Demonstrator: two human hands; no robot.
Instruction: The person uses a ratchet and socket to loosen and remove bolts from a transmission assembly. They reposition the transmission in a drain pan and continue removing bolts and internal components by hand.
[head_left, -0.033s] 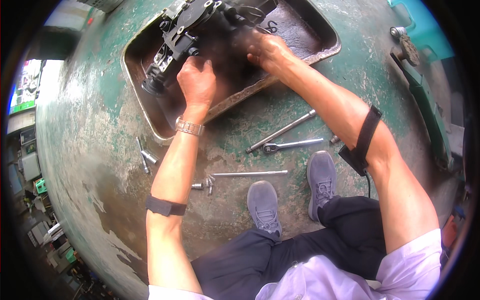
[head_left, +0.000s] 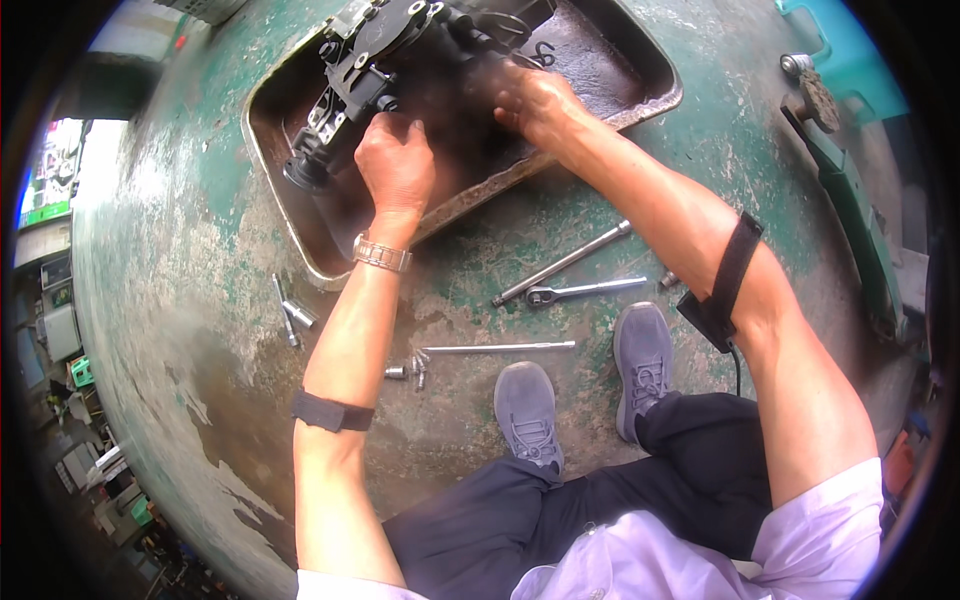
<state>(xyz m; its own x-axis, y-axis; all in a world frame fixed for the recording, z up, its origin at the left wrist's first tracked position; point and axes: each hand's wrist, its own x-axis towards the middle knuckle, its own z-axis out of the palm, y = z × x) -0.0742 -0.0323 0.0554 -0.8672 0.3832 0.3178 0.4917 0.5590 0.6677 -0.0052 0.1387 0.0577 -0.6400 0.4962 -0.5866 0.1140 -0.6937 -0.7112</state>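
A black and grey mechanical assembly (head_left: 360, 75) with round covers and hoses lies in a rusty metal tray (head_left: 462, 209) at the far side. Its near middle is dark and smeared, so detail there is lost. My left hand (head_left: 394, 165) is closed, fingertips pinched together just below a round black stub on the assembly. Whatever it grips is hidden. At the assembly's right side, my right hand (head_left: 535, 103) has its fingers curled inward against the dark parts. What lies in those fingers is blurred out.
On the worn green floor lie a long bar (head_left: 562, 264), a ratchet (head_left: 585, 291), a thin extension bar (head_left: 500, 348) and several sockets (head_left: 396, 373). More tools (head_left: 287, 310) rest left of my forearm. A green floor jack (head_left: 850, 220) stands at right, near a turquoise crate (head_left: 860, 55).
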